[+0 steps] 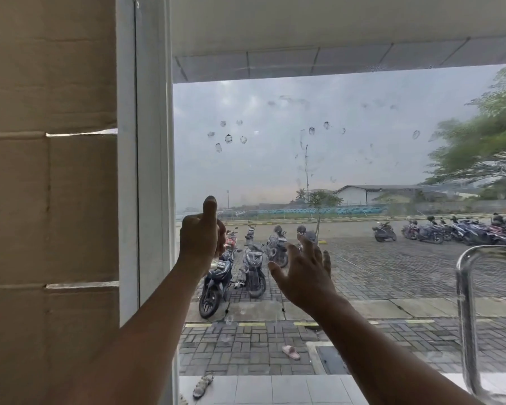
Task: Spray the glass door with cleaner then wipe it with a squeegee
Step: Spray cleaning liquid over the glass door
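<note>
The glass door is open to reach across its middle; the white frame bounds it left, the chrome handle right.

Soft, grey daylight from an overcast sky comes through the glass door; nothing casts a hard shadow; both forearms look dark against the brighter outdoors; greasy smudges haze the pane; the tree at right is smeared and blurred; wide-angle distortion bends the door frame near the edges.
</note>
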